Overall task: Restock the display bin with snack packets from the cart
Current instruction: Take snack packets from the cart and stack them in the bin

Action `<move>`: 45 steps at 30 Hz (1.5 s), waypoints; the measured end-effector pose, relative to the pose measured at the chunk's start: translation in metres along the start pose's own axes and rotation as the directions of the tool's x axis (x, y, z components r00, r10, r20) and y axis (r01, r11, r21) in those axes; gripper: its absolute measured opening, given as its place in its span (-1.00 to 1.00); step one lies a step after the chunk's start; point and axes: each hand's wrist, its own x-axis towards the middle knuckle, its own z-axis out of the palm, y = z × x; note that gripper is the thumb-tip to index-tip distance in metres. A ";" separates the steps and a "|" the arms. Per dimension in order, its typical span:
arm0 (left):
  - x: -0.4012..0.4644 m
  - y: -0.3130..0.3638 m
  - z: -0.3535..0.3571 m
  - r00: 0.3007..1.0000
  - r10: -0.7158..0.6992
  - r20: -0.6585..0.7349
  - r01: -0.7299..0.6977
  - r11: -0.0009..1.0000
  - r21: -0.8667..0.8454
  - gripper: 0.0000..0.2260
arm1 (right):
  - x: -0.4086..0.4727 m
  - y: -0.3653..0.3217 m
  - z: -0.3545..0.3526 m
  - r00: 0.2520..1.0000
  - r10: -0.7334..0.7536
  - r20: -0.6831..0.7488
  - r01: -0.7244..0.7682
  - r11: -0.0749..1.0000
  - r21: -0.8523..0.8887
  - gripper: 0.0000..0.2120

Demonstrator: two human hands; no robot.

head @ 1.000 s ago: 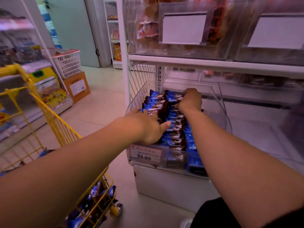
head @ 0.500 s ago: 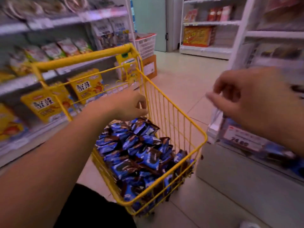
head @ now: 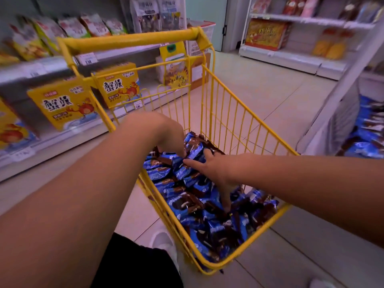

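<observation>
A yellow wire cart [head: 248, 110] stands in front of me, heaped with blue and brown snack packets [head: 193, 196]. Both hands are down in the cart's far end. My left hand [head: 169, 135] reaches in from the left, its fingers pointing down onto the top packets. My right hand [head: 215, 169] lies on the pile with fingers spread and the thumb pressed down among the packets. No packet is lifted off the heap. The display bin [head: 340, 121] shows at the right edge, blurred, with the same blue packets inside.
Shelves with yellow snack boxes [head: 62, 104] and bags run along the left, close to the cart handle [head: 133, 40]. More shelving [head: 291, 61] stands at the back right. Tiled floor lies between the cart and the bin. My shoe [head: 164, 242] is beside the cart.
I turned from the display bin to the cart. Both hands left the bin, crossed over, and dropped onto the packet pile in the cart.
</observation>
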 end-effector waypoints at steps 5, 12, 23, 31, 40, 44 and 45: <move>-0.003 -0.001 0.003 1.000 -0.008 0.019 0.008 1.000 -0.010 -0.52 | 0.007 -0.002 -0.006 0.987 -0.108 -0.121 0.097 0.991 -0.092 0.35; -0.001 -0.002 0.005 1.000 -0.018 0.019 0.021 0.986 -0.165 -0.53 | 0.011 -0.019 -0.016 0.991 -0.129 0.028 0.129 0.992 -0.011 0.43; -0.011 -0.001 -0.005 1.000 0.022 0.019 -0.017 0.965 -0.261 -0.49 | -0.027 0.030 -0.024 0.913 -0.080 -0.400 0.273 0.848 0.454 -0.62; -0.039 0.036 -0.019 0.898 0.426 -0.111 -0.217 0.208 -0.954 -0.44 | -0.148 0.076 -0.008 0.769 0.218 -0.601 0.511 0.356 0.783 -0.63; -0.061 0.142 -0.034 0.813 0.417 -0.407 -0.255 -0.372 -0.892 -0.68 | -0.230 0.117 0.047 0.644 0.712 -0.281 0.600 -0.241 0.763 -0.98; -0.065 0.179 -0.029 0.845 0.410 -0.343 -0.186 -0.377 -0.908 -0.84 | -0.231 0.122 0.058 0.619 0.769 -0.156 0.611 -0.347 0.712 -0.89; -0.065 0.184 -0.028 0.853 0.402 -0.332 -0.183 -0.366 -0.912 -0.86 | -0.231 0.122 0.060 0.610 0.776 -0.160 0.621 -0.343 0.704 -0.87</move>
